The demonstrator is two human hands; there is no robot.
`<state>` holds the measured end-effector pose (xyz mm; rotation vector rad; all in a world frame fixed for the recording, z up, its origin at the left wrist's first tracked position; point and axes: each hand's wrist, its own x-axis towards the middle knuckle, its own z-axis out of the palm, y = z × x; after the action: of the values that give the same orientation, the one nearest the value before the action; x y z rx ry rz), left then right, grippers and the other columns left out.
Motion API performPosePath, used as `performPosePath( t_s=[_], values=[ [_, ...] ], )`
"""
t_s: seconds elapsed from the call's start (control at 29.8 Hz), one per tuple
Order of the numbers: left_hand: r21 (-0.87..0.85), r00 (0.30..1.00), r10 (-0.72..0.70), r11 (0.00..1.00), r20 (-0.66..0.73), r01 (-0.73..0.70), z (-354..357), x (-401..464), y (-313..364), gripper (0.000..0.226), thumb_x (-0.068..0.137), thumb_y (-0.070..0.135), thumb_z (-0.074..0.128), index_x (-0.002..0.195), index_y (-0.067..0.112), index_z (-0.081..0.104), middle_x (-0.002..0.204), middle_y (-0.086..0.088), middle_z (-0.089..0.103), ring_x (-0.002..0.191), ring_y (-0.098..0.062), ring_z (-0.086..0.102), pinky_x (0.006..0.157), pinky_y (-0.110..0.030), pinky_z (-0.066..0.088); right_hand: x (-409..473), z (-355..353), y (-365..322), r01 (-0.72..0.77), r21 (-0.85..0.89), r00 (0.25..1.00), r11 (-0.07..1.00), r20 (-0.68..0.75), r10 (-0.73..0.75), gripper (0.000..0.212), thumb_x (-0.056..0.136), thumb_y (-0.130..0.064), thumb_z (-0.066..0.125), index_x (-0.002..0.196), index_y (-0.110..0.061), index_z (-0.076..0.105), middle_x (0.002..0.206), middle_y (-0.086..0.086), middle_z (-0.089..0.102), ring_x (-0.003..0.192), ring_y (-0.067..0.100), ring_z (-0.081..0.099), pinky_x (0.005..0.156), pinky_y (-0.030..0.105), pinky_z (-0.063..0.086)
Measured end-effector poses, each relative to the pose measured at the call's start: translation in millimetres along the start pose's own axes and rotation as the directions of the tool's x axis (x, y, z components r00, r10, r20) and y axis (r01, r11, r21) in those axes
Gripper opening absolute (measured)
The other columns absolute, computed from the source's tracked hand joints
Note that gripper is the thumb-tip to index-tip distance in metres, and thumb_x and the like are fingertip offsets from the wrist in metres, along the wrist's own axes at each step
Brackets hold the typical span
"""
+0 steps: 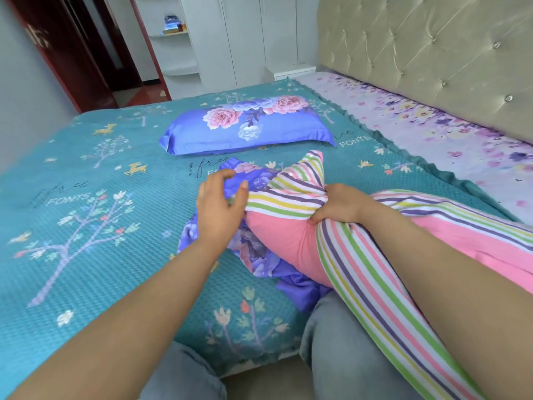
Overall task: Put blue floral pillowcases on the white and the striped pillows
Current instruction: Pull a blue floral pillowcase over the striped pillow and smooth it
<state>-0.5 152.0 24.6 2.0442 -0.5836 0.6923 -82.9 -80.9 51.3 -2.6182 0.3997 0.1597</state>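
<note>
The right hand [336, 204] is closed in a tight grip on the bunched near end of the striped pillow [291, 203], which lies across the person's lap and onto the bed [86, 226]. The pillow's pink panel and its coloured stripes both show. The left hand [219, 207] is spread open, fingers curled over the crumpled blue floral pillowcase [256, 255]; it seems to touch the fabric without pinching it, though the thumb side is hard to read. That pillowcase sits under and around the pillow's far end, loose on the teal bedspread. Further back, well apart, 1 pillow already in a blue floral case [245, 127] lies flat. A tufted headboard [418, 47] stands at the right.
</note>
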Motion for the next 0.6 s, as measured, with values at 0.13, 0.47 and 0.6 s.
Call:
performPosePath(
  t_s=[0.13, 0.47, 0.6],
  values=[
    [0.156, 0.777, -0.623, 0.779, 0.086, 0.607, -1, -12, -71, 0.049, 0.084, 0.019, 0.066, 0.125, -0.001, 0.051, 0.129, -0.023, 0.049, 0.126, -0.034, 0.039, 0.106, -0.034, 0.028, -2, 2, 0, -0.014, -0.012, 1.0, 1.0, -0.022, 0.013, 0.077, 0.055, -0.057, 0.077, 0.118, -0.017, 0.057, 0.115, 0.004, 0.061, 0.101, 0.025, 0.058, 0.091, 0.039, 0.048],
    [0.163, 0.512, -0.77, 0.601, 0.381, 0.782, 5, -6, -131, 0.036, 0.079, 0.01, 0.074, 0.053, 0.012, 0.049, 0.03, 0.005, 0.036, 0.032, -0.013, 0.037, 0.036, -0.019, 0.027, 7, 3, 6, 0.005, -0.025, 0.996, 1.0, -0.094, -0.007, 0.063, 0.061, -0.061, 0.074, 0.108, -0.023, 0.061, 0.11, -0.001, 0.064, 0.101, 0.022, 0.058, 0.088, 0.038, 0.049],
    [0.194, 0.677, -0.729, 0.681, 0.1, 0.706, -21, 2, -140, 0.014, 0.076, 0.006, 0.066, 0.077, 0.005, 0.052, 0.077, -0.016, 0.057, 0.076, -0.025, 0.056, 0.067, -0.034, 0.042, 9, -4, 0, 0.036, -0.049, 0.994, 0.998, -0.099, -0.041, 0.06, 0.062, -0.057, 0.076, 0.11, -0.024, 0.061, 0.113, 0.0, 0.064, 0.104, 0.024, 0.058, 0.088, 0.037, 0.048]
  ],
)
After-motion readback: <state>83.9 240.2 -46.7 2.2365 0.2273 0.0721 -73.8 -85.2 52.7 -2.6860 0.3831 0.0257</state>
